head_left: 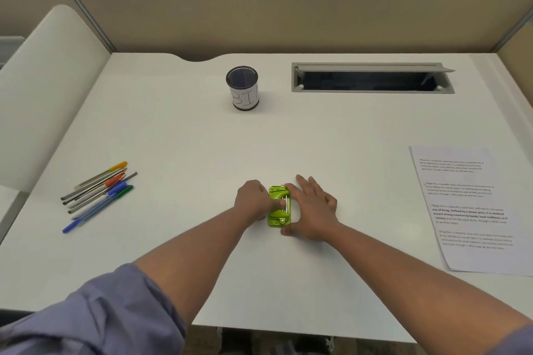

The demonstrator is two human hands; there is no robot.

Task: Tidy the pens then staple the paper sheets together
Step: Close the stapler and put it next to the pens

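1. Both hands at the green stapler [279, 206], near the middle of the desk [178, 135], close to the near edge.
2. Left hand [252, 200] curled against the stapler's left side, thumb laid across its top; gripping it, by the look of it.
3. Right hand [313, 210] pressed flat against the stapler's right side, fingers straight and spread, thumb tucked at the near end; steadying, not clasping.
4. Pens [98, 192] lying loose in a fanned bunch at the far left of the desk, well apart from the hands; yellow, red, blue and green caps among them, plus a few dark or metallic ones.
5. Mesh cup [242, 88] standing upright toward the far side, a paper label wrapped round it; no pens showing above its rim.
6. Paper sheets [467, 210] lying flat at the right edge, printed side up, well apart from the stapler; number of sheets impossible to tell.
7. Judged step: tidying not yet done, with the pens still out on the desk; stapler apparently being set in place or readied.
8. Next move, likely: letting go of the stapler, reaching left, gathering the pens into one bundle and dropping them upright into the cup. Only then squaring the sheets and bringing a corner to the stapler's mouth.
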